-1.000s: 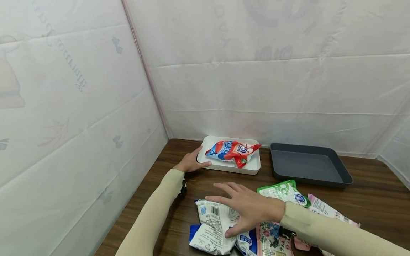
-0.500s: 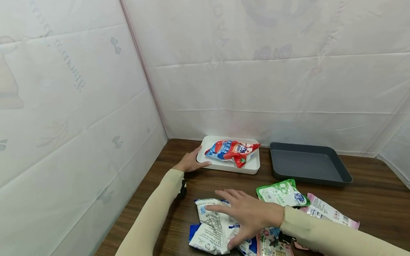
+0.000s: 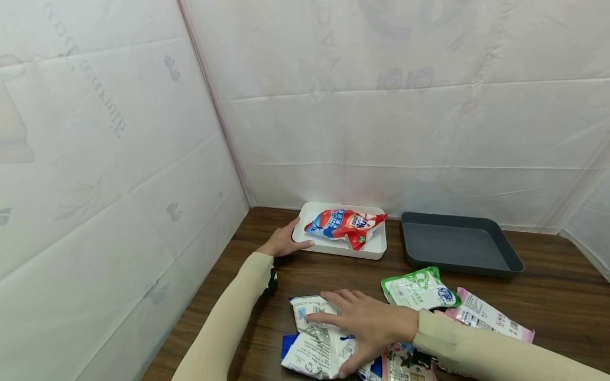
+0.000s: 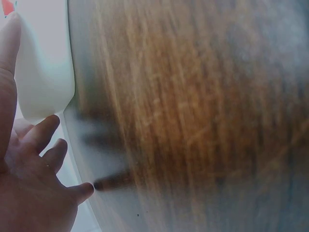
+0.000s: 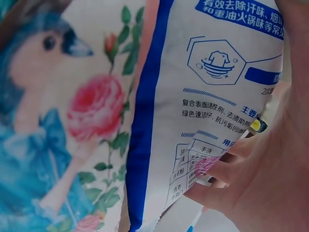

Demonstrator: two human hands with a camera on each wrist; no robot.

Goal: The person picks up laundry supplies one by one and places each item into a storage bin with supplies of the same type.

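Observation:
In the head view my left hand (image 3: 283, 239) rests against the left end of a white tray (image 3: 381, 254), thumb along its front side. The left wrist view has the fingers (image 4: 41, 133) spread beside the tray's end. A red and blue printed bag (image 3: 345, 225) lies in that tray. My right hand (image 3: 369, 323) spreads its fingers over a white and blue laundry detergent bag (image 3: 312, 346), whose printed back faces up. In the right wrist view the fingers lie at the edge of this bag (image 5: 207, 111), beside a floral pouch (image 5: 96, 106); exact contact is hard to tell.
A dark grey tray (image 3: 457, 241) stands at the back right. Before it lie a green and white pouch (image 3: 419, 291) and a pink and white packet (image 3: 495, 320). My right forearm partly covers the lower packets. White printed sheets (image 3: 381, 132) wall the table at the back and left.
My right hand has lowered slightly onto the detergent bag, fingers still spread. My left hand and the white tray stay in place.

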